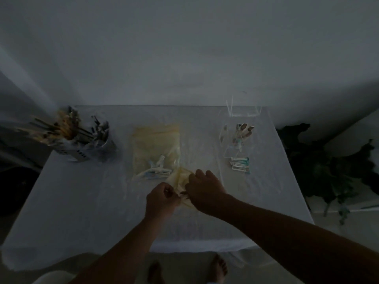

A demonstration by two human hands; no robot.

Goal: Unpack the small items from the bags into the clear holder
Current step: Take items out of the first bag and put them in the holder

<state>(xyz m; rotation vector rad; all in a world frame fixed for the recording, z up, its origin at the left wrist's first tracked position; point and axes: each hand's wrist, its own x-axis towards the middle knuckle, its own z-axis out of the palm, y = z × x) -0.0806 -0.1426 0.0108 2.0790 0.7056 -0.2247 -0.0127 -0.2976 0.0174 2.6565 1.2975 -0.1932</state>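
Observation:
A yellowish plastic bag lies flat in the middle of the white-covered table, with several small white and teal packets inside its near end. My left hand and my right hand both pinch a second, crumpled yellowish bag at the first bag's near right corner. The clear holder stands at the right, with a few small packets in its upper tier. A small stack of white and teal packets lies at its near end.
Two cups of brushes and sticks stand at the table's far left. A dark leafy plant sits beyond the table's right edge. A wall rises right behind the table. The scene is dim. My bare feet show below the near edge.

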